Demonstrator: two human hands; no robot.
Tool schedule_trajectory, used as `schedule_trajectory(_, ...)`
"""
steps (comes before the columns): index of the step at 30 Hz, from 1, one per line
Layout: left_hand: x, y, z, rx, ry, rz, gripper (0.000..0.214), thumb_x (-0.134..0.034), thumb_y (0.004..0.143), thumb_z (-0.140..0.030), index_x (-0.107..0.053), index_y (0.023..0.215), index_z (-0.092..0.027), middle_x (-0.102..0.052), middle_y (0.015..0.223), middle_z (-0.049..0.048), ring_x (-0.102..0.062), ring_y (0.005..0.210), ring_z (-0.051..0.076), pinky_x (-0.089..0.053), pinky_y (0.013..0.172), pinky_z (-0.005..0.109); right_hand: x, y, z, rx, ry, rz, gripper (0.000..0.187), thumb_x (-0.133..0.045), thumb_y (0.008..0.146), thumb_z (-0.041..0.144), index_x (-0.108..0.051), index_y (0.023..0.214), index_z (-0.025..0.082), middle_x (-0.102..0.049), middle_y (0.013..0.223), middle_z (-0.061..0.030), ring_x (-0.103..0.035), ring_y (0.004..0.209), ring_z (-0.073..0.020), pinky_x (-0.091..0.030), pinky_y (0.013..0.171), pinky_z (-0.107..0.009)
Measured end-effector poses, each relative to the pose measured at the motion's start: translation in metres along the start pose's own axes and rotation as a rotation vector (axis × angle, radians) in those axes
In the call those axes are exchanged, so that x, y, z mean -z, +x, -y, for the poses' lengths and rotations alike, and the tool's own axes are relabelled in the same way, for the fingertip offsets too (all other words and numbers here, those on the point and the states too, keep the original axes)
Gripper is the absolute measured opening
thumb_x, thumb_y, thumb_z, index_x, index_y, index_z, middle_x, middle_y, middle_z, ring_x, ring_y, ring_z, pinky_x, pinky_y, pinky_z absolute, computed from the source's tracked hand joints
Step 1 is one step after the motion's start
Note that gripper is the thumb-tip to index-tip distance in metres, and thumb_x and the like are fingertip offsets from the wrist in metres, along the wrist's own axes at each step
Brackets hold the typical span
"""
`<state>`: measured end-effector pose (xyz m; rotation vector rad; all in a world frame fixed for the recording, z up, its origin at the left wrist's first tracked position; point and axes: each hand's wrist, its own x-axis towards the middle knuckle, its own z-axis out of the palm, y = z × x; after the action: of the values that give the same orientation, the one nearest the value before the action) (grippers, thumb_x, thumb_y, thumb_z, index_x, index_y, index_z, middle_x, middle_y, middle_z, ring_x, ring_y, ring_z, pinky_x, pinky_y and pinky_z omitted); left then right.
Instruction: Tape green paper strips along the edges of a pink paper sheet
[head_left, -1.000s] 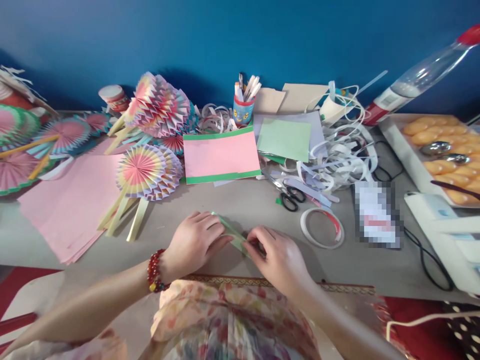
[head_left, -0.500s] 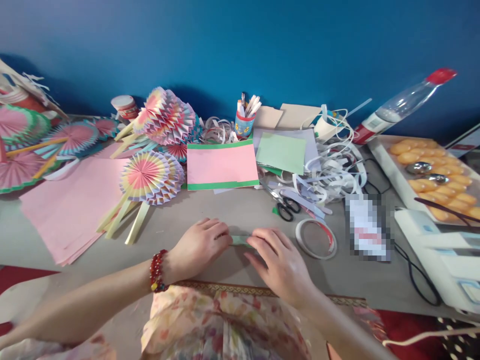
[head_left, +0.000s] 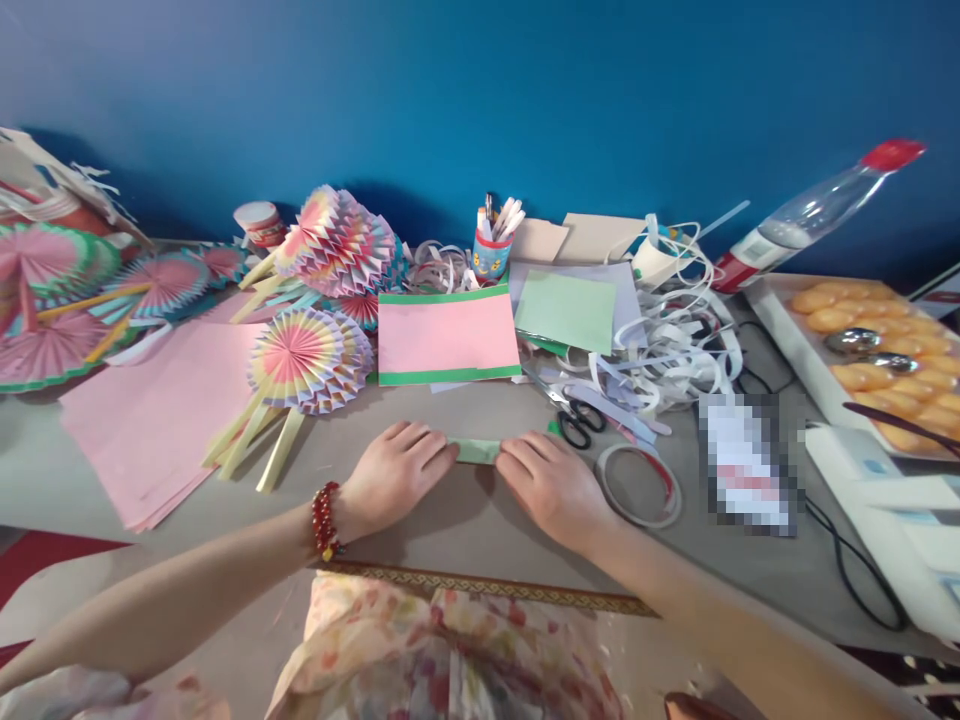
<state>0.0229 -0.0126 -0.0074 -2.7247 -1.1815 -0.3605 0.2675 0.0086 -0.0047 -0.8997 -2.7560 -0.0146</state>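
A narrow light-green paper strip (head_left: pixel 478 451) lies crosswise on the table before me. My left hand (head_left: pixel 401 472) is closed on its left end, a red bead bracelet at the wrist. On the other end my right hand (head_left: pixel 551 490) is closed too, fingers curled over the paper. Only the strip's middle shows; both ends are under my fingers. Beyond the hands lies a pink sheet with green borders (head_left: pixel 448 336). Scissors with black handles (head_left: pixel 577 420) rest past my right hand, and a roll of tape (head_left: pixel 609 487) is beside it.
Pleated paper fans (head_left: pixel 289 355) and pink sheets (head_left: pixel 161 420) cover the left side. A pen cup (head_left: pixel 491 258), green sheets (head_left: pixel 570 312) and paper scraps (head_left: pixel 675 345) stand or lie behind. At right are a plastic bottle (head_left: pixel 825 210) and a box of yellow pieces (head_left: pixel 776 335).
Both hands have moved slightly forward with the green strip. My right fingers, looser before, now curl down over its right end, and more of the strip shows between the hands.
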Motion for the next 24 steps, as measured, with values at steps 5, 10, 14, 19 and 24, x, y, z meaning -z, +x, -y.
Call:
schedule_trajectory(5,0.001,-0.006,0.003,0.046,-0.091,0.041,0.023,-0.044,0.102,-0.022,-0.063,0.089,-0.019,-0.065,0.093,0.0058,-0.056,0.087,0.02,-0.042,0.074,0.034,-0.003,0.0,0.0,-0.077,0.114,-0.002,0.014,-0.052,0.098,0.021,-0.064,0.091,0.019,-0.064,0.089,-0.0054,-0.053,0.087,-0.0201,-0.038,0.076,-0.033)
schedule_trajectory(10,0.003,-0.008,0.009,0.065,-0.09,0.073,0.021,-0.045,0.101,-0.021,-0.065,0.094,-0.018,-0.065,0.092,0.0062,-0.057,0.086,0.021,-0.044,0.075,0.034,-0.002,0.007,-0.006,-0.114,0.199,0.009,0.02,-0.047,0.1,0.022,-0.063,0.09,0.019,-0.064,0.089,-0.0051,-0.054,0.088,-0.0193,-0.039,0.079,-0.031)
schedule_trajectory(14,0.002,-0.008,0.016,0.163,-0.208,0.069,0.024,-0.043,0.102,-0.023,-0.065,0.094,-0.018,-0.066,0.093,0.0069,-0.059,0.087,0.021,-0.046,0.078,0.034,-0.004,0.01,-0.007,-0.161,0.231,0.017,0.02,-0.046,0.1,0.023,-0.063,0.091,0.017,-0.064,0.089,-0.0063,-0.056,0.087,-0.0199,-0.04,0.08,-0.032)
schedule_trajectory(19,0.0,-0.005,0.022,0.284,-0.363,0.045,0.021,-0.045,0.102,-0.029,-0.062,0.097,-0.019,-0.067,0.095,0.0062,-0.061,0.091,0.021,-0.047,0.08,0.033,-0.008,0.015,-0.009,-0.227,0.27,0.024,0.015,-0.048,0.099,0.022,-0.06,0.094,0.018,-0.064,0.088,-0.0064,-0.058,0.086,-0.021,-0.041,0.079,-0.032)
schedule_trajectory(24,0.001,0.0,0.028,0.336,-0.458,0.084,0.019,-0.05,0.099,-0.03,-0.064,0.092,-0.019,-0.066,0.093,0.0047,-0.062,0.086,0.02,-0.045,0.075,0.03,-0.011,0.019,-0.01,-0.253,0.262,0.027,0.013,-0.05,0.099,0.028,-0.058,0.092,0.02,-0.066,0.085,-0.0053,-0.059,0.082,-0.0216,-0.039,0.073,-0.032)
